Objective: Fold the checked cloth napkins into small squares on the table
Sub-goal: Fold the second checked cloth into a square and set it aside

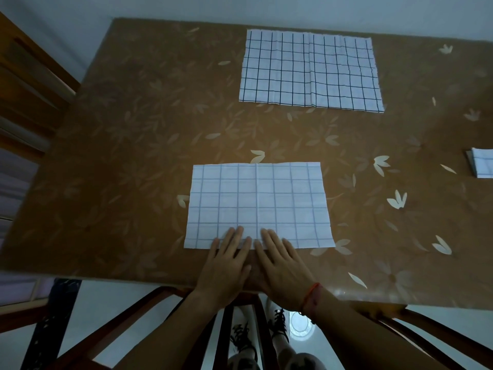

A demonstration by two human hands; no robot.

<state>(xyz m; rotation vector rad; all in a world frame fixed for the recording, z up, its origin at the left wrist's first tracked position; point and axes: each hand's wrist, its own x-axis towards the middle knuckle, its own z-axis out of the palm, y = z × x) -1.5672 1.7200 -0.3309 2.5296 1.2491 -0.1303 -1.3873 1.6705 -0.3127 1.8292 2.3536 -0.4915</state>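
From my feed, the left fingers [234, 236] and right fingers [269, 237] lie straight and flat, gripping nothing, with their tips pressed on the near edge of the near checked napkin [258, 198]. The left hand [226, 260] and right hand [280, 263] sit side by side, almost touching, palms down on the table [133, 156] just short of the cloth, and they hide the middle of that edge from me. This napkin lies flat as a wide rectangle with pale blue lines and a crease down its centre, close to the near side of the table. A red string bracelet [310, 295] circles the right wrist. Well beyond, toward the far side, a second checked napkin [310, 70] with darker lines lies spread out, also creased down the middle. At the right edge of my view a small folded napkin [482, 165] is cut off by the frame. The table has a glossy brown leaf-patterned cover. Below its near rim I see a wooden chair frame [160, 316] and laced shoes [278, 324] on a pale floor.
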